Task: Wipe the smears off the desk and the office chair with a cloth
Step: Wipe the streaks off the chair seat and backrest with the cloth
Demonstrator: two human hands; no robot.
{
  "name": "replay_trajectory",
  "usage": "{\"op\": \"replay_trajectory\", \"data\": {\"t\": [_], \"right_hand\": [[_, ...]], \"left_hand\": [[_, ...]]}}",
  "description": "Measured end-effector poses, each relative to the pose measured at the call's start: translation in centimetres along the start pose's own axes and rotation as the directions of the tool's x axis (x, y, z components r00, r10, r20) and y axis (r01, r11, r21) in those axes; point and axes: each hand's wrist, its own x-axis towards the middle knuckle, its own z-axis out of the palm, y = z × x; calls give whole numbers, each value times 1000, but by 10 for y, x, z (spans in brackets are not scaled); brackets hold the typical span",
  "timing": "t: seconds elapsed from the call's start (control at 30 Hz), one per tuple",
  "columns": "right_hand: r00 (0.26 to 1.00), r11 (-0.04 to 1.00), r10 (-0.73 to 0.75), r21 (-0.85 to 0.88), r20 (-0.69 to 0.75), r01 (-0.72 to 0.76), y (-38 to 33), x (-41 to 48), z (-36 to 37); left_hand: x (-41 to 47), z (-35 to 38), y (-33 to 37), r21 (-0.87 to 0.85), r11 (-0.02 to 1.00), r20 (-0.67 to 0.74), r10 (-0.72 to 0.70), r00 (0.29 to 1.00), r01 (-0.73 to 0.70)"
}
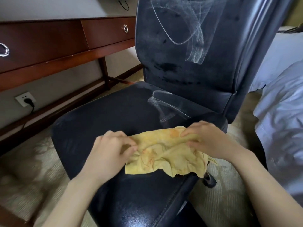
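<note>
Cloth [165, 154] lies crumpled on the near seat [101, 115], both hands, left [113, 148] and right [213, 141], pinching its edges, seemingly refolding it. White smears [164, 104] wait farther back; wiping them probably comes next.

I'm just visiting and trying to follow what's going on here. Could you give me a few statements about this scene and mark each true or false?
1. Both hands hold the cloth. True: left hand and right hand each grip it.
2. The cloth is blue. False: it is yellow.
3. White smears show on the backrest. True.
4. The seat is free of smears. False: one white smear lies near its back.
5. The cloth rests on the desk. False: it lies on the seat.
</note>
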Motion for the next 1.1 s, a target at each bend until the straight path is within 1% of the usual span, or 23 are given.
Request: {"op": "replay_trajectory", "data": {"t": [0.03, 0.1, 0.17, 0.23, 0.3, 0.33, 0.37, 0.4, 0.43, 0.47, 0.5, 0.53, 0.57, 0.63, 0.7, 0.77, 0.83, 0.9, 0.97, 1.03, 1.07, 1.1], "right_hand": [[999, 999, 14, -36, 53, -12, -1, 1, 3], [997, 996, 42, -83, 72, -36, -1, 1, 9], [999, 995, 19, -99, 28, -16, -2, 1, 12], [1000, 989, 6, -146, -17, -9, -2, 0, 13], [998, 970, 1, -242, -66, -17, -4, -1, 16], [994, 967, -5, -254, -109, -23, -5, -2, 17], [987, 975, 13, -218, -159, -48, -6, -3, 16], [975, 989, 55, -124, -215, -84, -7, -2, 13], [959, 994, 109, 0, -261, -113, -7, -1, 8], [944, 987, 151, 97, -294, -127, -7, -1, 1], [934, 983, 168, 128, -316, -133, -8, 1, -7], [925, 982, 174, 126, -338, -138, -8, 3, -16], [916, 984, 172, 106, -362, -143, -10, 7, -26], [893, 980, 200, 82, -404, -183, -15, 15, -47], [869, 968, 250, 113, -427, -223, -23, 25, -63], [855, 954, 279, 227, -438, -195, -34, 31, -73], [869, 921, 280, 370, -409, -123, -49, 33, -76], [905, 868, 254, 492, -340, -59, -60, 32, -74], [939, 812, 195, 583, -282, 7, -63, 28, -67], [966, 709, 127, 702, -224, 70, -60, 20, -60], [973, 653, 97, 751, -209, 96, -56, 16, -55], [971, 621, 78, 772, -228, 131, -52, 11, -50]], "left_hand": [[2, 6, 3, 55, 998, 13, -10, 1000, 9], [5, 17, 7, 136, 989, 27, -68, 997, 64], [7, 25, 10, 173, 978, 16, -118, 993, 114], [10, 27, 13, 244, 960, 0, -142, 990, 138], [12, 27, 16, 357, 927, -4, -118, 993, 112], [12, 26, 18, 391, 916, -15, -96, 995, 94], [12, 24, 18, 370, 926, -38, -67, 997, 76], [12, 21, 18, 291, 953, -67, -66, 996, 83], [13, 15, 19, 142, 983, -89, -107, 990, 119], [16, 6, 21, -31, 987, -85, -159, 984, 157], [18, -4, 25, -186, 965, -72, -201, 977, 185], [22, -14, 30, -294, 935, -72, -226, 971, 196], [27, -23, 36, -348, 916, -84, -245, 966, 202], [40, -37, 48, -400, 888, -117, -297, 948, 229], [53, -44, 62, -523, 812, -115, -366, 924, 257], [62, -45, 77, -644, 723, -87, -395, 914, 251], [65, -40, 92, -677, 698, -63, -370, 927, 232], [65, -33, 105, -719, 658, -28, -349, 937, 224], [63, -29, 110, -765, 599, 2, -364, 931, 236], [61, -28, 109, -807, 535, 42, -369, 928, 249], [60, -27, 108, -826, 509, 59, -350, 935, 242], [59, -26, 107, -848, 480, 74, -316, 946, 227]]}}
